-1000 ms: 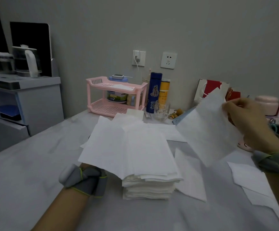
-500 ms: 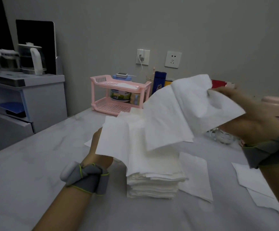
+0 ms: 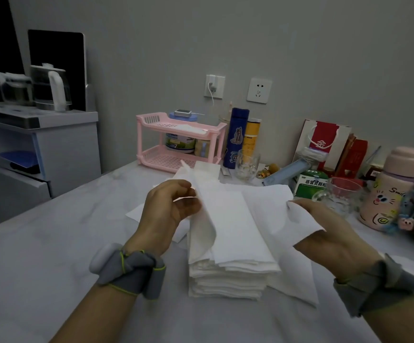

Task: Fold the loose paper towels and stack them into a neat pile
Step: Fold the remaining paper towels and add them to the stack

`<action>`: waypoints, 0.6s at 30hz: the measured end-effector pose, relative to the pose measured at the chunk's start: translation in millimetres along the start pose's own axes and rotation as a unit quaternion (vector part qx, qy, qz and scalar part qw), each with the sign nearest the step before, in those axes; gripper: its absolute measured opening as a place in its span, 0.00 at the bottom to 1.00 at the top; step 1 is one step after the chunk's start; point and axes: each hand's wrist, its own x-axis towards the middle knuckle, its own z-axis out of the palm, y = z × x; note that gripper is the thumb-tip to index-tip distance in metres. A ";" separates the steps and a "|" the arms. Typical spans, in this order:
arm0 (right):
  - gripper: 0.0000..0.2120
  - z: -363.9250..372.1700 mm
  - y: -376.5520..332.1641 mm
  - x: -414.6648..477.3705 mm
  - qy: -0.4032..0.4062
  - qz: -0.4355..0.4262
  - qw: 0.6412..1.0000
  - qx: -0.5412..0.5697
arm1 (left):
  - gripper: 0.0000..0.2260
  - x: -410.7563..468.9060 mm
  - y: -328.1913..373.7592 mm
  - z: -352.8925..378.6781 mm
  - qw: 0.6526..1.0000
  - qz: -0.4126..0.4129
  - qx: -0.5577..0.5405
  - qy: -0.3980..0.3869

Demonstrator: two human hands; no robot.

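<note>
— Which step are we on?

— Mid-fold. Our left grip (image 3: 173, 209) pinches one edge of the paper towel (image 3: 238, 219), and our right grip (image 3: 324, 233) holds the opposite edge. The sheet hangs spread over the pile (image 3: 228, 278) in the middle of the worktop (image 3: 52, 243).

— And next?

— We judge that we bring the edges together, press the crease flat and set it square on the pile. A loose sheet (image 3: 297, 283) lies just beside the pile, toward the right edge, not yet folded.
</note>
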 end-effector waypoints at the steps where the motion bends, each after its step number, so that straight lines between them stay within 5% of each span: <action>1: 0.09 -2.0 -1.1 0.5 -0.001 -0.001 1.000 0.004 | 0.10 -0.5 1.4 2.1 1.000 0.001 -0.003 -0.001; 7: 0.07 -6.4 -6.7 -2.8 0.011 -0.008 1.000 -0.006 | 0.10 -2.5 -3.1 5.4 0.982 0.088 0.164 0.040; 10: 0.08 -0.9 1.8 -3.5 0.007 0.012 0.999 0.030 | 0.09 -6.1 -12.2 8.2 0.958 0.019 0.282 0.046; 13: 0.09 -0.2 6.7 -0.8 0.020 0.026 0.999 0.025 | 0.20 -10.0 -19.6 11.4 0.970 -0.062 0.235 0.011; 18: 0.08 -4.7 -5.5 -1.5 0.020 0.045 0.999 0.002 | 0.23 -11.6 -21.8 17.1 0.982 -0.080 0.168 0.016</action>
